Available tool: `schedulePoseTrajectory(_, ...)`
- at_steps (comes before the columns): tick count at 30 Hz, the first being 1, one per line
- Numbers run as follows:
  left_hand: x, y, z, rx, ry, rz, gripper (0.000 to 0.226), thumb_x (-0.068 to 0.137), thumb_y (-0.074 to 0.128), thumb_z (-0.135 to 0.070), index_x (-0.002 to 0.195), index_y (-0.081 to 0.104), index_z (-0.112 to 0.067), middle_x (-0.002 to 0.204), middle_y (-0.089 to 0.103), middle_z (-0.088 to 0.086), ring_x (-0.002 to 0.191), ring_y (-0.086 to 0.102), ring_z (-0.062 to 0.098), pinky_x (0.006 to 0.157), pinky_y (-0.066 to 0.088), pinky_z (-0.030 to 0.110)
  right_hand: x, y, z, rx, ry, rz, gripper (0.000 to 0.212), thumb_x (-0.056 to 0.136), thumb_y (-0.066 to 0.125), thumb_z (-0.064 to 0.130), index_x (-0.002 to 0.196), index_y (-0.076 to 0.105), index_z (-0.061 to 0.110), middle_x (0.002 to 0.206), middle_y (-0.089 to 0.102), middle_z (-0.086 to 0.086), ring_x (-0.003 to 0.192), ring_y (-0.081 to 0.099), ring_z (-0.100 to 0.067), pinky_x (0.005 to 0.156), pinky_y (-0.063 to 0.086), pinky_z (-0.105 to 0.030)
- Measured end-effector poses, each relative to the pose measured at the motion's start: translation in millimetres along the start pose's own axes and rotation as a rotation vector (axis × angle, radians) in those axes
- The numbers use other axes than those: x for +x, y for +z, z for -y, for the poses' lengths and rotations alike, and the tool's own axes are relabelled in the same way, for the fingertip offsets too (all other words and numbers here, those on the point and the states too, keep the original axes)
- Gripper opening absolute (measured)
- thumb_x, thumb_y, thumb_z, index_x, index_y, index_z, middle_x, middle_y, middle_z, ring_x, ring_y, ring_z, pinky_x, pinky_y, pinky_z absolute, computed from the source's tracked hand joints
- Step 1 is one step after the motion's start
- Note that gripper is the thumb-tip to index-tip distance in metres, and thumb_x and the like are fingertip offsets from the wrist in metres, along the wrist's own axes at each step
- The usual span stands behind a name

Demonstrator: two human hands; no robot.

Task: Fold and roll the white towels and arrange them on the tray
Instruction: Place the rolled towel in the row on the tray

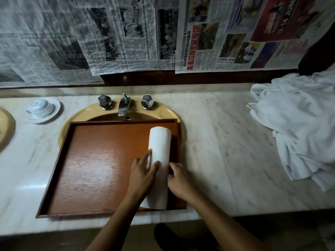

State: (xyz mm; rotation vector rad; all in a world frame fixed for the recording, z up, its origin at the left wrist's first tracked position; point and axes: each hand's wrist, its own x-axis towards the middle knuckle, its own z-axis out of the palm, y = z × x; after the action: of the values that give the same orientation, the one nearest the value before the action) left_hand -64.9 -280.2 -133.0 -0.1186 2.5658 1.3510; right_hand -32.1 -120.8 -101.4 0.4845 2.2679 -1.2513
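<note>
Step in hand, by judgement: placing 1st roll. One tightly rolled white terry towel [160,160], cylinder shape, lay lengthwise along the right side of the flat brown wooden tray [94,160], just beside its right rim, near end almost at the front rim. Tray rect., low raised lip, grained veneer w/ sheen; it sat over the yellow oval basin [163,113], partly covering it.

Left hand [143,176] rested on roll's left flank, fingers loosely spread, index stretched fwd along the cloth. Right hand [178,180] pressed roll's right side, fingers curled in against the cloth; thumb hidden. Neither fully closed round it — steadying, not gripping.

Loose flap visible at near-left end; prob. needs tucking so roll won't unwind.

Heap of crumpled white towels [301,124] lay well apart on the pale veined marble counter [226,142], far right. Next move prob.: release, reach right, take one towel, spread flat. Soft, limp cloth; needs both hands.
</note>
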Motion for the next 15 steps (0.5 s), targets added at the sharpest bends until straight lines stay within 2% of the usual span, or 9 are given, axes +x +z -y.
schedulePoseTrajectory(2, 2, 3, -2, -0.032, 0.002, 0.057, 0.051, 0.097, 0.058, -0.057, 0.146, 0.046, -0.049, 0.112, 0.050, -0.008, 0.101, 0.060, 0.013, 0.088, 0.056, 0.039, -2, -10, -4, -0.110, -0.003, -0.036, 0.051, 0.106, 0.044, 0.026, 0.156, 0.039, 0.019, 0.158, 0.040, -0.004, 0.142, 0.044, -0.025, 0.113, 0.040, -0.036)
schedulePoseTrajectory(5, 7, 9, -3, -0.106, 0.006, 0.146, 0.045, 0.097, 0.057, -0.059, 0.140, 0.046, -0.054, 0.112, 0.061, -0.002, 0.100, 0.065, 0.012, 0.083, 0.059, 0.038, -5, -19, -8, -0.187, -0.016, -0.053, 0.056, 0.108, 0.042, 0.035, 0.160, 0.030, 0.021, 0.161, 0.039, -0.003, 0.144, 0.042, -0.023, 0.116, 0.040, -0.037)
schedulePoseTrajectory(7, 7, 11, -9, -0.152, -0.011, 0.192, 0.045, 0.100, 0.058, -0.050, 0.143, 0.045, -0.049, 0.107, 0.064, -0.003, 0.100, 0.065, 0.011, 0.080, 0.057, 0.033, -6, -22, -13, -0.221, -0.032, -0.085, 0.057, 0.107, 0.044, 0.037, 0.161, 0.030, 0.022, 0.160, 0.040, -0.002, 0.143, 0.044, -0.022, 0.115, 0.042, -0.037)
schedulePoseTrajectory(10, 5, 14, -12, -0.174, -0.029, 0.242, 0.049, 0.100, 0.057, -0.049, 0.146, 0.041, -0.047, 0.109, 0.065, -0.005, 0.103, 0.063, 0.010, 0.078, 0.051, 0.027, -8, -27, -21, -0.202, -0.075, -0.142, 0.057, 0.106, 0.049, 0.039, 0.159, 0.033, 0.026, 0.155, 0.045, 0.000, 0.136, 0.049, -0.020, 0.112, 0.047, -0.040)
schedulePoseTrajectory(12, 6, 13, -11, -0.173, -0.032, 0.250, 0.048, 0.101, 0.057, -0.048, 0.146, 0.042, -0.047, 0.104, 0.066, -0.005, 0.100, 0.064, 0.010, 0.077, 0.052, 0.028, -10, -30, -25, -0.145, -0.096, -0.144, 0.057, 0.104, 0.053, 0.041, 0.157, 0.034, 0.031, 0.150, 0.049, 0.004, 0.131, 0.054, -0.016, 0.106, 0.051, -0.039)
schedulePoseTrajectory(15, 7, 11, -4, -0.191, -0.046, 0.275, 0.051, 0.099, 0.058, -0.053, 0.147, 0.044, -0.047, 0.100, 0.068, -0.003, 0.097, 0.066, 0.014, 0.084, 0.056, 0.036, -14, -35, -28, -0.078, -0.106, -0.127, 0.056, 0.104, 0.058, 0.034, 0.155, 0.036, 0.032, 0.147, 0.054, 0.007, 0.121, 0.057, -0.011, 0.097, 0.050, -0.027)
